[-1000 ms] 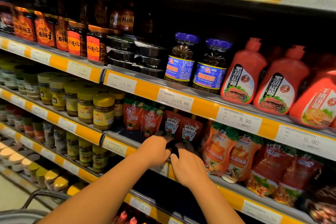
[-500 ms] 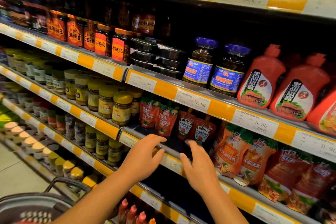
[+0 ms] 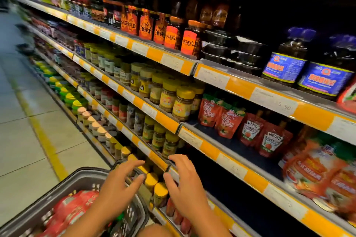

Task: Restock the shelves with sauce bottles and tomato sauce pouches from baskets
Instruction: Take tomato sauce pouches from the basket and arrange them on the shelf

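My left hand (image 3: pixel 117 188) and my right hand (image 3: pixel 185 184) hover side by side with fingers spread, holding nothing, above the right rim of a grey basket (image 3: pixel 65 184). Red tomato sauce pouches (image 3: pixel 75 206) lie inside the basket. On the shelf (image 3: pixel 229 158) to the right stand red Heinz pouches (image 3: pixel 269 140) and two other red pouches (image 3: pixel 219 115), with bare shelf in front of them. Orange pouches (image 3: pixel 316 173) fill the shelf further right.
Yellow-lidded jars (image 3: pixel 179 100) crowd the same shelf to the left. The shelf above carries blue-lidded dark jars (image 3: pixel 285 57) and orange-labelled chilli jars (image 3: pixel 188 40). More small jars fill the lower shelves. A tiled aisle floor with a yellow line (image 3: pixel 38 132) runs along the left.
Both hands have drawn back from the Heinz pouches on the shelf and dropped down to the basket. The view has swung left and down, bringing the basket and its pouches into sight.
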`<state>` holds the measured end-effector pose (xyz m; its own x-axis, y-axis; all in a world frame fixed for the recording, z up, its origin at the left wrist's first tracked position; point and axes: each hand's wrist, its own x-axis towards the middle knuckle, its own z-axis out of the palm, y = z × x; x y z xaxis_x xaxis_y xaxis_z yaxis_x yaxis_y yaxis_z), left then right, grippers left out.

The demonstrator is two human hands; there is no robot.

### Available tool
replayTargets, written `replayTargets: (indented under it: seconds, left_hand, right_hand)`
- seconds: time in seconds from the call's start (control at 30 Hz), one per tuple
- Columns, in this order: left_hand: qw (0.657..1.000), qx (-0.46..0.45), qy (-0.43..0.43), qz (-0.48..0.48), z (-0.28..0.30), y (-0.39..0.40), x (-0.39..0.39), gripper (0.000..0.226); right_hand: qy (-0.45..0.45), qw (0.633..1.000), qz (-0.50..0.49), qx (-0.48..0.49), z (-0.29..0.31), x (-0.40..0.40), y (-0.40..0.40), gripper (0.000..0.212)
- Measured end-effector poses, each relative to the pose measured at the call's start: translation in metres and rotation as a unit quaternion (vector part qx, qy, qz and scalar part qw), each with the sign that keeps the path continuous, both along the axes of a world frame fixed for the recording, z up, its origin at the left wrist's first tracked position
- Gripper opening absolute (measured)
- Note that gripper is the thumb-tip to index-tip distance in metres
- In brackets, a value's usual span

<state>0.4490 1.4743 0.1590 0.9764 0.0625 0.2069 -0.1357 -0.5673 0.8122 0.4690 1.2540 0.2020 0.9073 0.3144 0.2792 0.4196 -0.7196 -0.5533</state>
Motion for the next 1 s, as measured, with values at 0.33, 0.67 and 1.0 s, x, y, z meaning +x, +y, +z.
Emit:
replayTargets:
  seconds: [0.33, 0.67, 1.0]
  left_hand:
    - [0.981, -0.004, 0.07, 0.183, -0.084, 0.139, -0.104, 0.041]
    - [0.924, 0.007, 0.169, 0.344, -0.145, 0.206, -0.178, 0.025]
    - [0.911, 0.077, 0.262, 0.309, -0.188, 0.218, -0.204, 0.032]
  right_hand:
    - [0.183, 0.977, 0.1, -0.051, -0.075, -0.029, 0.128, 0.065]
    - [0.268, 0.949, 0.159, -0.052, -0.153, -0.067, 0.228, 0.067]
    - [0.26, 0.948, 0.158, -0.091, -0.206, -0.084, 0.259, 0.055]
